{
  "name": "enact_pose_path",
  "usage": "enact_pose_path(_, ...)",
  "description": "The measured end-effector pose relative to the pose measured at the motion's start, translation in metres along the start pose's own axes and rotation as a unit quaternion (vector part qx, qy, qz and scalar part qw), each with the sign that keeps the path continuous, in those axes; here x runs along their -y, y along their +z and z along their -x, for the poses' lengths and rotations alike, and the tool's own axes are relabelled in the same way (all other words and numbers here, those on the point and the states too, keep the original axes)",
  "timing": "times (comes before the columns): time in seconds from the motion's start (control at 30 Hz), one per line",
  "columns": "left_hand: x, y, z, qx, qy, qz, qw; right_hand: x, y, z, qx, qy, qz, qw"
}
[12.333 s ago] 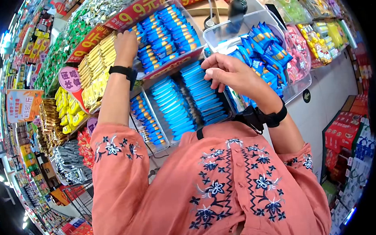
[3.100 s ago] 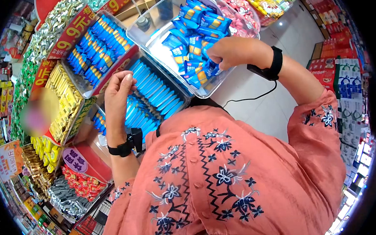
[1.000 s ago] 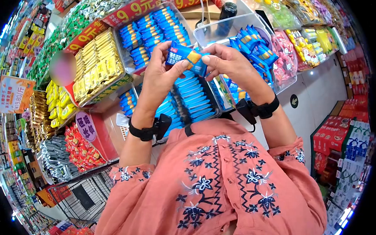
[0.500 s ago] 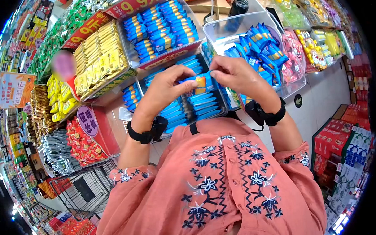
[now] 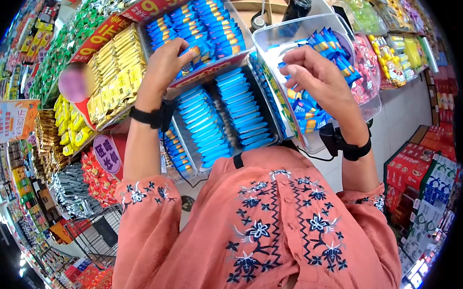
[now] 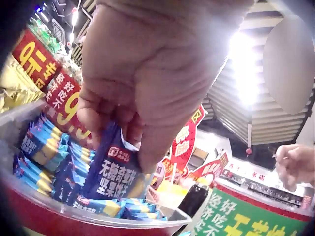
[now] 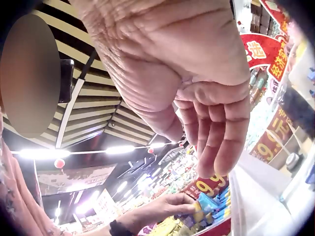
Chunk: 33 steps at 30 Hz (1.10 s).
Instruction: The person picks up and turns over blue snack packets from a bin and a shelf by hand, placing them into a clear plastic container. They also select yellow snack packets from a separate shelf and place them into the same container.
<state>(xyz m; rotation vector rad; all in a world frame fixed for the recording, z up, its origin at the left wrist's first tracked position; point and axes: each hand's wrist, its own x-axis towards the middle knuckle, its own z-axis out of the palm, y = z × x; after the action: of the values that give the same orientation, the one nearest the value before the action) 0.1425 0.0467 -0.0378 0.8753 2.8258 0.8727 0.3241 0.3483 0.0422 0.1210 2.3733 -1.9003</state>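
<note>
My left hand (image 5: 166, 67) pinches a blue biscuit packet (image 6: 118, 169) between thumb and fingers. It is over the front part of a red-fronted bin (image 5: 210, 71), among rows of similar blue packets (image 5: 185, 23). In the left wrist view the packet stands upright, with white lettering facing the camera. My right hand (image 5: 324, 83) hovers above a clear plastic tub (image 5: 293, 113) holding loose blue packets (image 5: 335, 42). Its fingers are loosely bent, and the right wrist view shows nothing in the palm (image 7: 152, 69).
Below the bin, a tray holds two columns of light-blue packets (image 5: 202, 125). Yellow packets (image 5: 117, 72) fill a bin to the left. A dark bottle (image 5: 298, 7) stands behind the tub. Pink packets (image 5: 363, 69) lie to its right, and a wire cart (image 5: 98, 235) stands lower left.
Both hands held a blue packet between them; now they are apart. My left hand has carried it forward and left to the bin, while the right let go and moved right over the tub.
</note>
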Motion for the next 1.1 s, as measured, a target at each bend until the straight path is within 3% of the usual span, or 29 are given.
enact_pose_path(0.3, 0.022, 0.038, -0.017, 0.037, 0.054, -0.101, 0.993, -0.007, -0.015, -0.008, 0.005, 0.036, 0.004, 0.999)
enact_pose_path(0.57, 0.015, 0.051, -0.022, 0.051, 0.114, -0.140, 0.982, -0.007, -0.015, -0.012, 0.023, 0.045, -0.012, 0.999)
enact_pose_path(0.77, 0.013, 0.051, -0.023, 0.013, 0.150, -0.174, 0.973, -0.013, -0.023, -0.016, 0.023, 0.040, -0.008, 0.999)
enact_pose_path(1.1, 0.022, 0.058, -0.024, 0.030, 0.174, -0.123, 0.977, -0.013, -0.037, -0.011, 0.003, 0.057, 0.038, 0.998)
